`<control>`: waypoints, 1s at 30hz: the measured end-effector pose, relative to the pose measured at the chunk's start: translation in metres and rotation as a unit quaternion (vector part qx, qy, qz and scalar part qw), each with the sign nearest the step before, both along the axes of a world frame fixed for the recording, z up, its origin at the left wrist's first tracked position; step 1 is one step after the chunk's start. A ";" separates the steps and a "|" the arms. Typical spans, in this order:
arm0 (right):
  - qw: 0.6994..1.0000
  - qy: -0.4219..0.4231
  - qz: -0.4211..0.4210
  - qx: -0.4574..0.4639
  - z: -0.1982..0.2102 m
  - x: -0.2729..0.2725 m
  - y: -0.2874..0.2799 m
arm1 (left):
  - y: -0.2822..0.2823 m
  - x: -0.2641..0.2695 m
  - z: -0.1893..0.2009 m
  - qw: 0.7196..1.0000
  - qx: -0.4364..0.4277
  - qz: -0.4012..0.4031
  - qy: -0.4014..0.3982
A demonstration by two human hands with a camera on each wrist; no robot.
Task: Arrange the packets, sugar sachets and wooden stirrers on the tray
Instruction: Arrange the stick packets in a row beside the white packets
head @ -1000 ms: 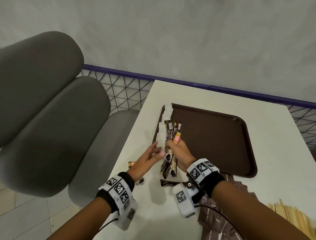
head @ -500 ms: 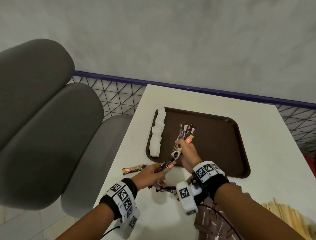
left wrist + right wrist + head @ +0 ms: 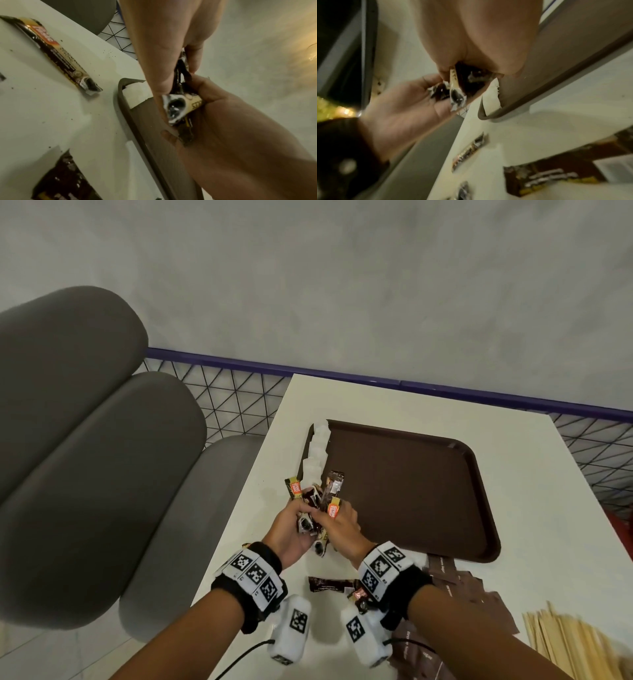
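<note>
My head view looks down on the table [image 3: 548, 508] — both wrist views sit close, facing the tray's [image 3: 123, 108] near-left corner.

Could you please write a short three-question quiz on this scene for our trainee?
1. True or false: the white sugar sachets lie along the brown tray's left edge.
2. What do both hands grip? A) wooden stirrers B) a bundle of stick packets C) one sachet
3. Fill in: the wooden stirrers lie on the ____.

Key: 1 true. 2 B: the left hand and right hand grip the stick packets. 3 table.
</note>
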State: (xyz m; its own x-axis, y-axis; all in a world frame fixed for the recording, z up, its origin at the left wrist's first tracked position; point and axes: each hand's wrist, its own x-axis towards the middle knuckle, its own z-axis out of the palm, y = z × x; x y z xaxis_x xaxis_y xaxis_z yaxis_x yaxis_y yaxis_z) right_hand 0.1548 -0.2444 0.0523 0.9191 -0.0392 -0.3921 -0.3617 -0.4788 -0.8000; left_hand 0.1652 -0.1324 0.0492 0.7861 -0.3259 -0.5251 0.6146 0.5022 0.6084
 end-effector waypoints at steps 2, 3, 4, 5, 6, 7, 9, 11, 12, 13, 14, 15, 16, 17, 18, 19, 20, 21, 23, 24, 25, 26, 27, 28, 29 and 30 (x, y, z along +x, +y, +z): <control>0.999 -0.029 0.020 -0.036 -0.001 -0.003 0.001 | -0.001 -0.001 0.001 1.000 -0.010 -0.006 -0.001; 0.998 -0.035 0.031 -0.043 -0.002 -0.004 0.001 | -0.001 -0.002 0.000 1.000 -0.015 -0.010 -0.001; 0.998 -0.038 0.042 -0.041 -0.001 -0.004 0.001 | 0.000 -0.002 -0.001 1.000 -0.020 -0.012 -0.002; 0.997 -0.034 0.053 -0.036 -0.001 -0.004 0.001 | 0.001 -0.003 -0.002 1.000 -0.024 -0.016 -0.002; 0.997 -0.029 0.068 -0.032 0.000 -0.004 0.000 | 0.002 -0.003 -0.004 0.999 -0.028 -0.021 0.001; 0.996 -0.019 0.086 -0.034 0.002 -0.004 -0.001 | 0.002 -0.003 -0.005 0.999 -0.029 -0.030 0.005; 0.991 0.007 0.123 -0.059 0.004 -0.002 -0.002 | 0.001 -0.005 -0.007 0.999 -0.011 -0.052 0.008; 0.985 0.023 0.154 -0.081 0.001 0.000 -0.001 | -0.001 -0.005 -0.009 0.998 0.020 -0.061 -0.009; 0.982 0.018 0.166 -0.089 0.001 -0.001 0.000 | -0.002 -0.006 -0.011 0.998 0.026 -0.060 -0.017; 0.980 0.013 0.176 -0.090 -0.001 -0.001 0.001 | -0.003 -0.006 -0.011 0.998 0.029 -0.057 -0.020; 0.979 0.010 0.184 -0.086 -0.001 -0.001 0.001 | -0.003 -0.006 -0.012 0.998 0.029 -0.054 -0.018; 0.979 0.011 0.189 -0.078 -0.003 0.000 0.000 | -0.003 -0.006 -0.012 0.998 0.029 -0.054 -0.016; 0.979 0.016 0.192 -0.070 -0.004 0.000 0.000 | -0.002 -0.006 -0.012 0.998 0.030 -0.054 -0.014; 0.979 0.023 0.194 -0.058 -0.005 0.001 -0.001 | -0.001 -0.005 -0.013 0.998 0.033 -0.053 -0.013; 0.979 0.028 0.197 -0.046 -0.005 0.002 -0.002 | 0.000 -0.004 -0.014 0.998 0.039 -0.049 -0.010; 0.980 0.033 0.196 -0.027 -0.005 0.003 -0.003 | 0.001 -0.003 -0.015 0.998 0.043 -0.043 -0.008; 0.981 0.035 0.191 -0.006 -0.004 0.003 -0.005 | 0.001 -0.002 -0.016 0.998 0.043 -0.035 -0.005; 0.983 0.036 0.181 0.015 -0.006 0.004 -0.007 | 0.001 -0.001 -0.017 0.999 0.041 -0.025 -0.002; 0.984 0.033 0.167 0.047 -0.010 0.005 -0.013 | 0.002 0.001 -0.018 0.999 0.032 -0.006 -0.005; 0.983 0.037 0.169 0.066 -0.012 0.006 -0.014 | 0.003 0.003 -0.018 0.999 0.034 0.001 -0.012; 0.980 0.046 0.171 0.088 -0.016 0.007 -0.016 | 0.003 0.004 -0.018 0.999 0.045 0.005 -0.025; 0.977 0.054 0.178 0.102 -0.018 0.008 -0.017 | 0.004 0.006 -0.018 0.997 0.066 0.009 -0.038; 0.975 0.056 0.184 0.116 -0.021 0.011 -0.021 | 0.005 0.007 -0.018 0.994 0.093 0.016 -0.053; 0.972 0.062 0.183 0.131 -0.018 0.013 -0.026 | 0.007 0.010 -0.019 0.990 0.120 0.026 -0.065; 0.971 0.075 0.171 0.150 -0.016 0.017 -0.030 | 0.008 0.013 -0.019 0.986 0.141 0.037 -0.076; 0.971 0.087 0.160 0.155 -0.013 0.020 -0.035 | 0.010 0.016 -0.020 0.983 0.155 0.049 -0.081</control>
